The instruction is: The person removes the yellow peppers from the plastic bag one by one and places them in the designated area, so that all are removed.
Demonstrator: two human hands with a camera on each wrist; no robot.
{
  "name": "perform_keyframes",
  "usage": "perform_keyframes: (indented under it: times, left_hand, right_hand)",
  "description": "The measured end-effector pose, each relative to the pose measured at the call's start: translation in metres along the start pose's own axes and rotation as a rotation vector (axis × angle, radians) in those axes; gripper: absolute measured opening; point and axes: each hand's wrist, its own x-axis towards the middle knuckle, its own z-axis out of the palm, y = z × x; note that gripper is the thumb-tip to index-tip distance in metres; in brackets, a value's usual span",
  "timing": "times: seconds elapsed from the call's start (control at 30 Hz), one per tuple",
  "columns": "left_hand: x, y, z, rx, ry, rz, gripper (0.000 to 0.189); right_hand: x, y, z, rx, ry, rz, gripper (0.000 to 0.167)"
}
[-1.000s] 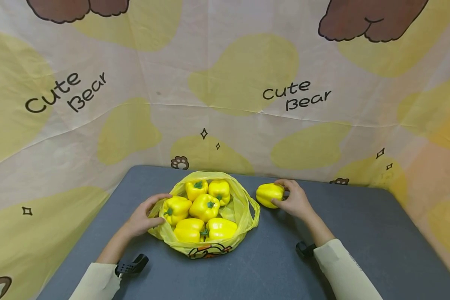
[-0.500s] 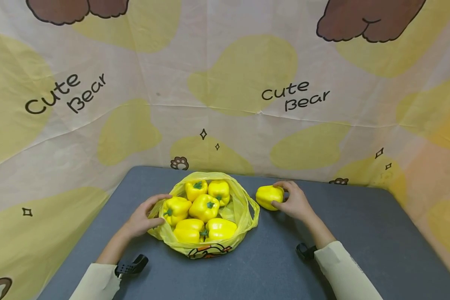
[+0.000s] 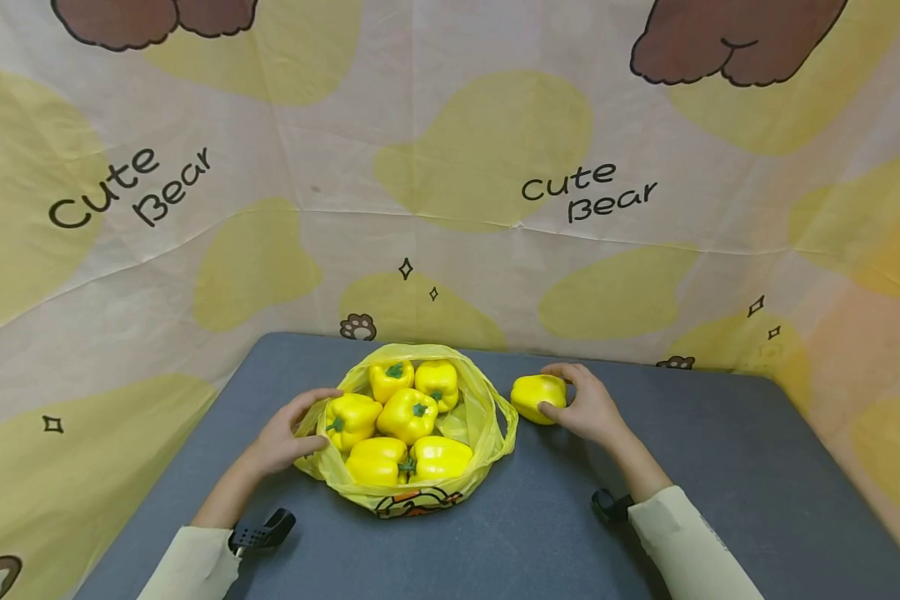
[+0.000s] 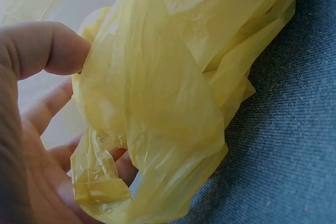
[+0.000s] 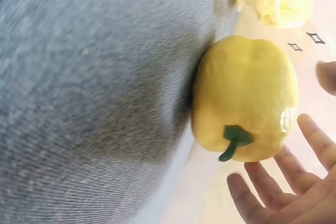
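A thin yellow plastic bag [image 3: 487,433] stands with its mouth wide on the table, several yellow bell peppers with green stems inside. My left hand [image 3: 283,437] rests at the bag's left side, index finger along the rim and thumb lower down. In the left wrist view, folds of the bag and a loop handle [image 4: 100,195] lie against the fingers, partly hiding them. Right of the bag, one more yellow bell pepper [image 3: 537,399] lies on its side. My right hand [image 3: 588,404] is around its right side; in the right wrist view the fingers are spread, with the thumb apart from it.
The blue-grey table [image 3: 457,558] ends at the back against a printed fabric backdrop [image 3: 450,150]. A loop handle [image 3: 507,423] of the bag sticks out toward the loose pepper. Black wrist straps [image 3: 264,531] are on both arms.
My right hand and the loose bell pepper have come slightly nearer to me. My left hand and the bag have stayed in place.
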Motion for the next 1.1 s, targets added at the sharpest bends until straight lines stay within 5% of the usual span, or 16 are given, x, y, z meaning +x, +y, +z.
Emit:
perform_keyframes:
  times: [0.53, 1.1]
  left_hand:
    - [0.001, 0.001, 0.000, 0.006, -0.005, -0.031, 0.060]
    - [0.001, -0.001, 0.000, -0.029, -0.011, -0.020, 0.060]
  right_hand:
    - [-0.001, -0.028, -0.006, 0.059, 0.017, -0.072, 0.050]
    - [-0.011, -0.076, 0.008, 0.271, -0.014, -0.211, 0.043]
